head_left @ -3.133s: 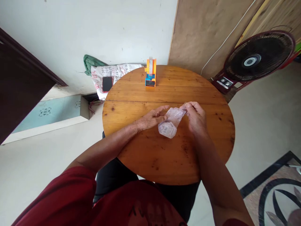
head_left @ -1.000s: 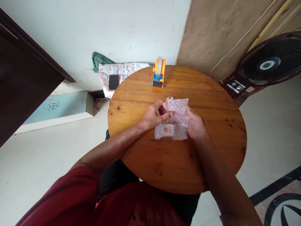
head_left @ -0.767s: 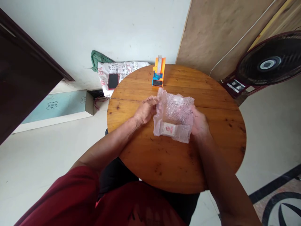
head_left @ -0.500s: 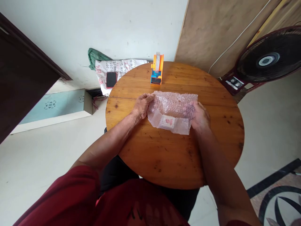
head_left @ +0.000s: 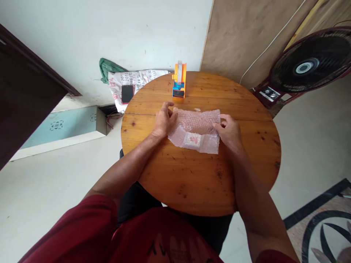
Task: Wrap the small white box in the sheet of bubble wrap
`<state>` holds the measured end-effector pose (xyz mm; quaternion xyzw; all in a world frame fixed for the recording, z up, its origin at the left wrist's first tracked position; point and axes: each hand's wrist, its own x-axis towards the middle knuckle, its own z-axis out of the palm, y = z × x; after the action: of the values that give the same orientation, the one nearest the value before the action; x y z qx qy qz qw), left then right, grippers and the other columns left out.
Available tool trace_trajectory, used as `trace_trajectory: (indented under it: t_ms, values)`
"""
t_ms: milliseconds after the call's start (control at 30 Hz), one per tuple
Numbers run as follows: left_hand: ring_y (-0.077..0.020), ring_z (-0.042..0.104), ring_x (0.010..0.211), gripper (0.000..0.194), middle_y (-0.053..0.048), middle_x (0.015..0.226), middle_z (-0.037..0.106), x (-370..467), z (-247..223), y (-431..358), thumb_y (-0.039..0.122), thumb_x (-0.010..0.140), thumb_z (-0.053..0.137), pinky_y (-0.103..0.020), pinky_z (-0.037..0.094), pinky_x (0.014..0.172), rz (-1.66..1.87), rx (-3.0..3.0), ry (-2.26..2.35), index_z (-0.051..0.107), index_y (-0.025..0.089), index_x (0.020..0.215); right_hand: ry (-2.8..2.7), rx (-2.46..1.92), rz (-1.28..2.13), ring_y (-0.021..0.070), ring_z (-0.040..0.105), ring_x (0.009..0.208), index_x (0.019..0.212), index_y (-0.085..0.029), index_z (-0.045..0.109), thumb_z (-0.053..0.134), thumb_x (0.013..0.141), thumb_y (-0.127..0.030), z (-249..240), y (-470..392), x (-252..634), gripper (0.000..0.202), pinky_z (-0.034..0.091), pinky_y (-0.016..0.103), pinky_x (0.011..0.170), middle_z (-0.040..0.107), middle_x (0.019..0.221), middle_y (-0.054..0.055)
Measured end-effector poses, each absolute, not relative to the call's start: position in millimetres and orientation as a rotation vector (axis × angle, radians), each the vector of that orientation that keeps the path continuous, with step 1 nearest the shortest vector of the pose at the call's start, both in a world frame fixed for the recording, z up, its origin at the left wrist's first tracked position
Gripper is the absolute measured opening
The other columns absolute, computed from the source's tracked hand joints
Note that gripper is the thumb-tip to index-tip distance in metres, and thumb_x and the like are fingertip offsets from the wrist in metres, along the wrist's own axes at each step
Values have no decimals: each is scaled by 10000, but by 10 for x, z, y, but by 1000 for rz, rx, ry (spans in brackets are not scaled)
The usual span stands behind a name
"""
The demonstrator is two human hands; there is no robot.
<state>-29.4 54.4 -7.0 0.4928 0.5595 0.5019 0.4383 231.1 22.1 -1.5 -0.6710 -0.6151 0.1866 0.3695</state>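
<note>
A sheet of clear, pinkish bubble wrap (head_left: 196,122) lies on the round wooden table (head_left: 189,182), its far part puffed up and a flatter strip along the near side. On that strip sits a small white packet (head_left: 192,139) with a red print; I cannot tell if it is over or under a layer. My left hand (head_left: 164,121) is at the left edge, thumb against the wrap, index finger raised apart from it. At the right edge, my right hand (head_left: 229,131) has its thumb on top of the wrap, the other fingers curled and partly hidden.
An orange and blue tape dispenser (head_left: 179,81) stands at the table's far side. Past the left rim, a phone (head_left: 127,94) lies on a printed white sack (head_left: 116,78) beside a green bag (head_left: 108,68). A large fan (head_left: 307,67) is at the right.
The bubble wrap has settled flatter, and its right edge has come inward with my right hand. My left fingers have loosened from the left edge. The view has shifted slightly.
</note>
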Motion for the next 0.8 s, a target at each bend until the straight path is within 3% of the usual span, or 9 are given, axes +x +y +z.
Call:
trace_trajectory:
  t_ms: [100, 200, 300, 433, 533, 667, 800]
  values:
    - [-191, 560, 794, 411, 12, 727, 570, -322, -62, 523, 49, 687, 682, -296, 423, 794, 1187, 1672, 1635, 651, 208, 1065, -1629, -1858, 359, 256, 604, 732, 1185, -250, 616, 729, 726, -324, -15, 213, 2270, 478, 459, 395, 734, 658, 703, 16]
    - [-205, 567, 896, 404, -30, 874, 615, -337, -13, 476, 60, 688, 707, -307, 420, 858, 1288, 1814, 1592, 678, 198, 1067, -1646, -1934, 300, 279, 623, 803, 1311, -264, 549, 741, 734, -313, 20, 179, 2219, 611, 454, 413, 764, 682, 837, 49]
    - [-168, 570, 784, 252, -23, 811, 630, -348, 61, 406, 172, 781, 706, -275, 429, 793, 1320, 1739, 1317, 706, 188, 1032, -1716, -1928, 269, 266, 617, 806, 1208, -296, 595, 718, 750, -306, 61, 146, 2198, 473, 447, 394, 745, 689, 919, 47]
    - [-164, 603, 777, 164, -53, 882, 705, -351, 162, 304, 284, 812, 715, -259, 441, 741, 1143, 1728, 1032, 749, 179, 933, -1749, -1866, 355, 254, 610, 784, 1072, -313, 620, 701, 753, -310, 75, 139, 2192, 329, 436, 379, 728, 673, 841, 17]
    - [-177, 621, 798, 142, -57, 853, 717, -367, 254, 246, 302, 837, 695, -262, 447, 747, 938, 1892, 940, 760, 175, 844, -1703, -1874, 430, 264, 618, 807, 1127, -309, 601, 722, 741, -314, 77, 153, 2186, 404, 437, 383, 740, 677, 833, 21]
    - [-134, 588, 642, 323, -52, 713, 686, -452, 431, 183, 366, 927, 591, -233, 423, 629, 727, 1879, 817, 729, 142, 739, -1747, -1927, 389, 275, 630, 862, 1239, -295, 570, 683, 765, -319, 99, 154, 2185, 488, 450, 395, 768, 702, 907, 38]
    - [-154, 656, 750, 243, -64, 831, 740, -529, 602, 91, 331, 936, 586, -235, 481, 694, 419, 1834, 551, 743, 146, 919, -1850, -1977, 323, 271, 644, 864, 1314, -255, 550, 631, 801, -344, 129, 146, 2194, 526, 449, 377, 746, 724, 916, 48]
